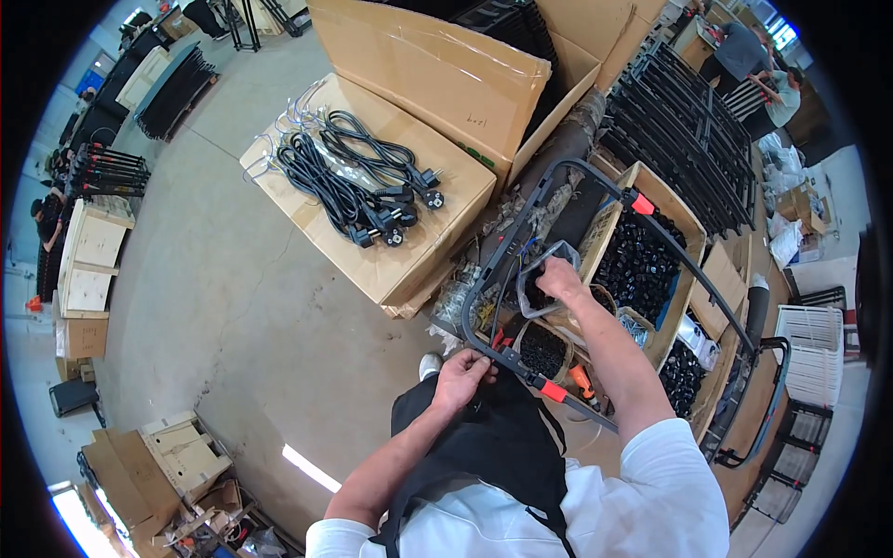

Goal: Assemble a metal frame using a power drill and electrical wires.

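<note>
A black tubular metal frame (502,256) with red sleeves lies in front of me, slanting across the parts trays. My left hand (462,379) is closed at its near left corner, thumb and fingers pinching the tube. Reaching through the frame, my right hand (560,281) dips into a container lined with a clear plastic bag (565,251). Its fingertips are hidden inside. Beside that bag stands a round basket of small black parts (542,352). An orange-handled tool (583,379) lies close to the frame's near tube.
Black power cords (344,177) lie on a cardboard box (409,265) at left. A large open carton (437,79) stands behind. A wooden tray (693,219) holds black plastic parts (642,265). Stacked black frames (684,130) are farther right. Several people work in the background.
</note>
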